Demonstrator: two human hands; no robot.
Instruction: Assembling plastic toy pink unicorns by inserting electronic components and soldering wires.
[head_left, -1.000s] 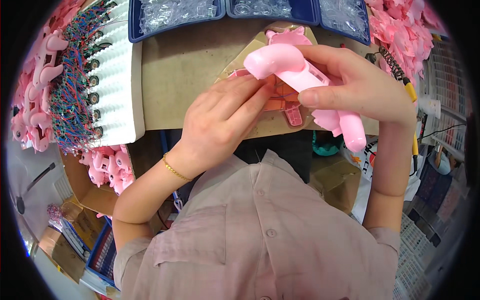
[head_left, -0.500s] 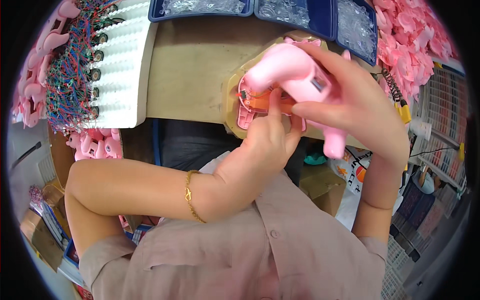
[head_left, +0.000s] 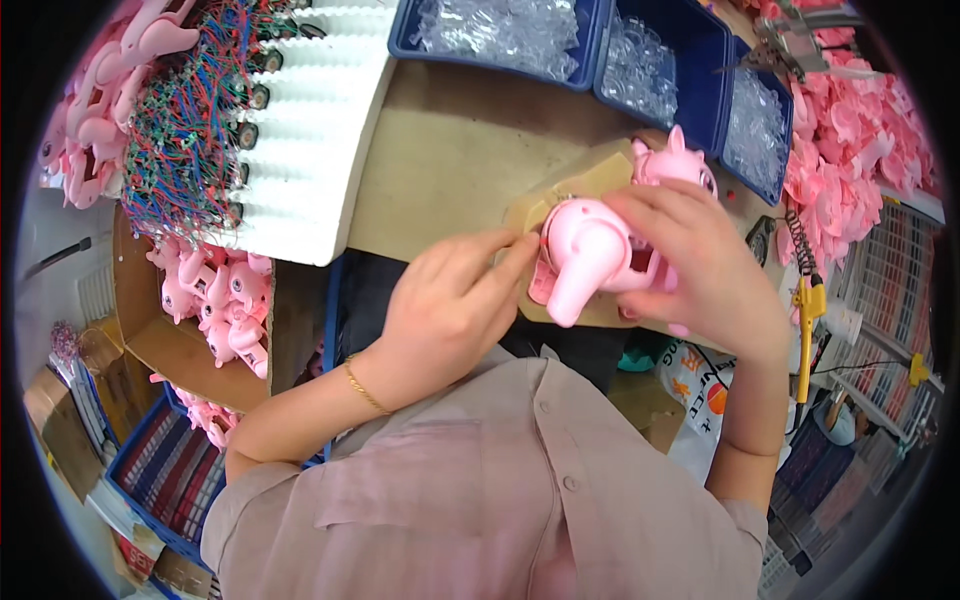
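A pink toy animal [head_left: 592, 245] with a rounded body, a leg and a pointed-eared head rests on a tan holding block [head_left: 570, 185] near the table's front edge. My right hand [head_left: 705, 265] is closed around its right side, fingers over the top and thumb at the near side. At the toy's left edge are the fingertips of my left hand [head_left: 450, 305], pressed together beside a small red spot. What they pinch there is too small to make out. The upper shell covers most of the inside of the toy.
Blue bins [head_left: 660, 60] of clear plastic parts line the far side. White ridged foam [head_left: 320, 120] holds bundled wires [head_left: 190, 130] with small round parts. Pink parts [head_left: 850, 140] are heaped far right, near a yellow tool on a coiled cord [head_left: 808, 310]. A cardboard box [head_left: 160, 330] contains pink toys.
My right hand has lowered the pink shell over the open lower half, covering the orange inside. My left fingers have come out from inside to the left edge. The view has shifted.
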